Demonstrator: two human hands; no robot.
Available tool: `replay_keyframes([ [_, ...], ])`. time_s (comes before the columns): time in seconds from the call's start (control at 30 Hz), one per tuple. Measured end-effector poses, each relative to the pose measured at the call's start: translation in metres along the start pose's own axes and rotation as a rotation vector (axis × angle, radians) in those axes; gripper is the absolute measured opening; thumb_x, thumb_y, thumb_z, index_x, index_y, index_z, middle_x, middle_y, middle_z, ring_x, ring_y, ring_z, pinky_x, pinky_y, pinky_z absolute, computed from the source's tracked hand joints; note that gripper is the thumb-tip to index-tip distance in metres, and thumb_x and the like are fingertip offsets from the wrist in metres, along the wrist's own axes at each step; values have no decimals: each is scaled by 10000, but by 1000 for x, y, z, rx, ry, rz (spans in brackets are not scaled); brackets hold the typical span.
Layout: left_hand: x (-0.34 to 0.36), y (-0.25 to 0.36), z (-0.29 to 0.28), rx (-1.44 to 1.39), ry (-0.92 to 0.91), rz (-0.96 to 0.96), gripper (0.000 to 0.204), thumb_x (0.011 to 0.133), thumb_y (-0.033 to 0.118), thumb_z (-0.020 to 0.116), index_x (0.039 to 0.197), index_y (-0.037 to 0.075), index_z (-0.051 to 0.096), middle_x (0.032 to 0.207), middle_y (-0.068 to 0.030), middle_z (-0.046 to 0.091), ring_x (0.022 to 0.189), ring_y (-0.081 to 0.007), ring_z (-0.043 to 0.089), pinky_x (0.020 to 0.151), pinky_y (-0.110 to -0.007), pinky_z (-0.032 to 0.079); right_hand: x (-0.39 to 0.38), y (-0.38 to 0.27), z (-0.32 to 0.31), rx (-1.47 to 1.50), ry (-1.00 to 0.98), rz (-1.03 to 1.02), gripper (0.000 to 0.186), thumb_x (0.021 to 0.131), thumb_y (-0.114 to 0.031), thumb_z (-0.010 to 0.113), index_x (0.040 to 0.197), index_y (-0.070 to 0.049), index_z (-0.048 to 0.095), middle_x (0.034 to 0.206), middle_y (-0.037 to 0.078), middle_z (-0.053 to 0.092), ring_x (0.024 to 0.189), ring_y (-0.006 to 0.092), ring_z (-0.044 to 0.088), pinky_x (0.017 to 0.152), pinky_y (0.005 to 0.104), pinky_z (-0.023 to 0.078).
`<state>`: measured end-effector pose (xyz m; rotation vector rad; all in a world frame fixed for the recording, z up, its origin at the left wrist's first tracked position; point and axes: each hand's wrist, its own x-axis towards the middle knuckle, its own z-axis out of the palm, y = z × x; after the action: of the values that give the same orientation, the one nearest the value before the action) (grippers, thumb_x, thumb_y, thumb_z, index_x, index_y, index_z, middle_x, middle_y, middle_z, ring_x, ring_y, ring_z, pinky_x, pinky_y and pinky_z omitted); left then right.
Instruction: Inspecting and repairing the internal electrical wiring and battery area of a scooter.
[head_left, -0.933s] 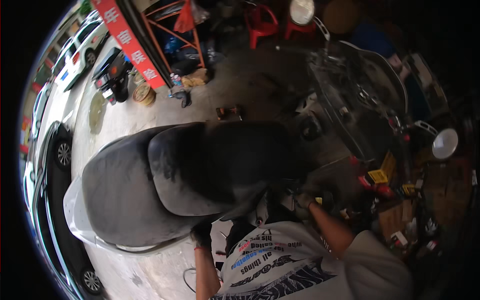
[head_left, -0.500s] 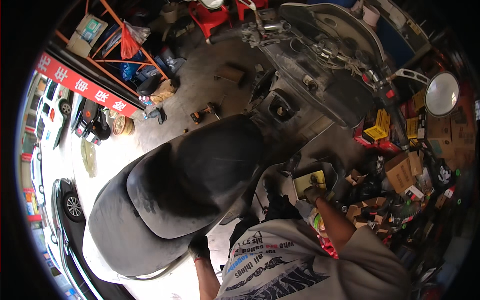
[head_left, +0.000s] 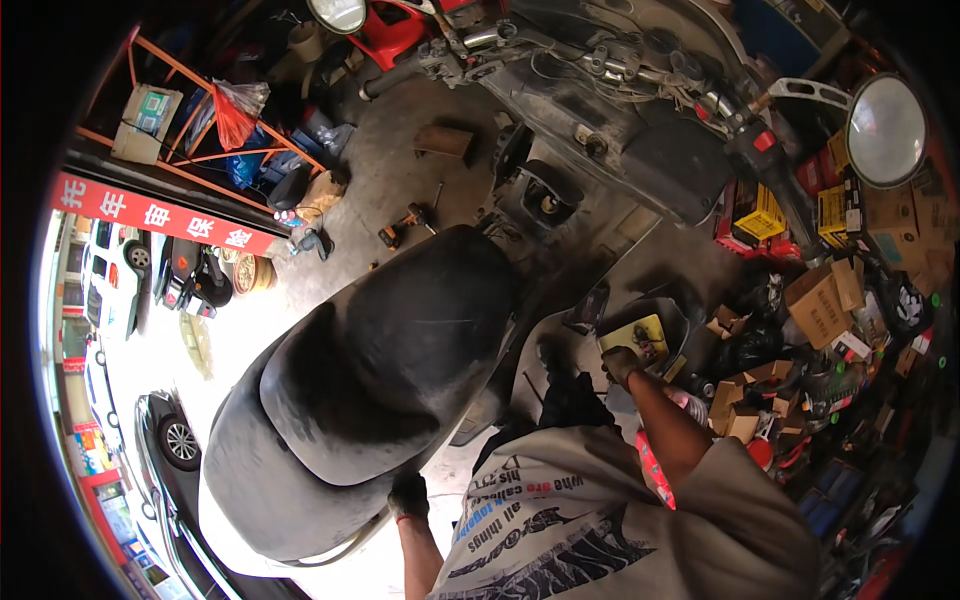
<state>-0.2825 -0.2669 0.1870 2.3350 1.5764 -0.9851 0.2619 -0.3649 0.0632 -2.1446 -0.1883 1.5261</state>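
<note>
My left hand (head_left: pixel 408 496), in a dark glove, is closed at the side of the scooter's long black seat (head_left: pixel 390 370), where the pale grab rail (head_left: pixel 350 543) ends. Its fingers seem to wrap round that rail. Close to my knees, my gloved right hand (head_left: pixel 620 364) has its fingers curled at the near left corner of a yellow tray (head_left: pixel 655 328). Small dark parts lie in the tray; what the right hand holds, if anything, is too small to make out. The tray rests in a dark open container (head_left: pixel 683 312).
Handlebars and a round mirror (head_left: pixel 887 130) rise at the far right. Cardboard boxes (head_left: pixel 815 305) and mixed clutter crowd the right side. An orange power drill (head_left: pixel 405 226) lies on the floor beyond the seat. A red banner (head_left: pixel 165 215) hangs at the left, with parked cars (head_left: pixel 175 440) outside.
My right hand has shifted left along the tray's near side, uncovering the parts in it. My left hand stays at the seat's edge. The whole view has tilted slightly.
</note>
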Motion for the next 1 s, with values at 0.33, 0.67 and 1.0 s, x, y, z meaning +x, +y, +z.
replay_keyframes([
  [0.33, -6, -11, 18, 65, 47, 138, 187, 857, 159, 503, 907, 129, 681, 1056, -96, 654, 996, -275, 625, 774, -417, 540, 87, 113, 15, -409, 82, -522, 156, 862, -153, 513, 785, -63, 614, 658, 45, 588, 486, 149, 512, 452, 303, 405],
  [0.67, 2, -27, 72, 180, -175, 254, 157, 842, 191, 504, 865, 159, 656, 915, -42, 636, 922, -205, 610, 790, -352, 502, 23, 59, -9, -1162, 6, -612, 187, 870, -148, 522, 832, -42, 671, 736, 79, 644, 591, 158, 619, 527, 333, 505],
  [1.0, 8, 15, 21, -44, -63, 374, 157, 836, 276, 517, 766, 177, 618, 817, -65, 614, 806, -226, 599, 649, -396, 484, -4, 29, -19, 40, 25, 77, 178, 865, -173, 470, 829, -73, 613, 696, 51, 615, 527, 155, 560, 481, 310, 450],
])
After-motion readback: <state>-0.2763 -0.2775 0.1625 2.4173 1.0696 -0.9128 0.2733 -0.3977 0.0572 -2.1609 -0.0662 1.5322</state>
